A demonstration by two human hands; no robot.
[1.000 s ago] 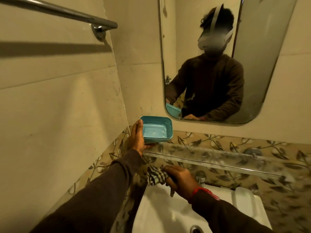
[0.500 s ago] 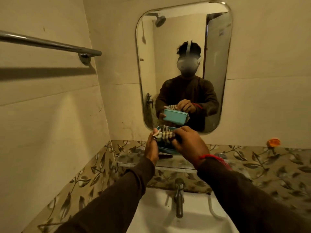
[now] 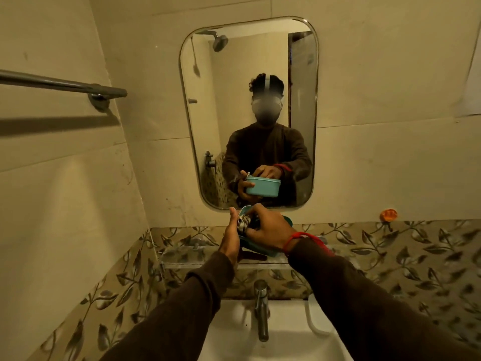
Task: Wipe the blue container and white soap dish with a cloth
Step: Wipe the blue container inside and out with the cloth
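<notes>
We hold the blue container [image 3: 261, 247] up in front of us, above the glass shelf [image 3: 307, 250] and just under the lower edge of the mirror [image 3: 197, 142]. Our left hand [image 3: 231, 237] grips its left end, thumb up along the rim and fingers out of sight underneath. Our right hand [image 3: 268, 226] reaches down into the open top, its fingers curled round a bunched checked cloth [image 3: 243, 222] and pressing it against the inside. The cloth is the only thing we can make out in the container; our hand covers most of the inside.

The container is a shallow rectangular tub with rounded corners. Its long axis runs left to right across our view, and its open side tilts up and toward us. The mirror shows its far long wall facing the glass, with the left hand cupped under one end.

Below the shelf, the white sink [image 3: 234, 332] carries a metal tap [image 3: 261, 308] in the middle. A white soap dish [image 3: 316, 317] rests on the sink's right side, partly hidden by our right sleeve [image 3: 364, 303], well apart from the container. A metal towel rail [image 3: 59, 84] runs along the left wall, and a small orange hook [image 3: 387, 214] sticks to the wall at right.
</notes>
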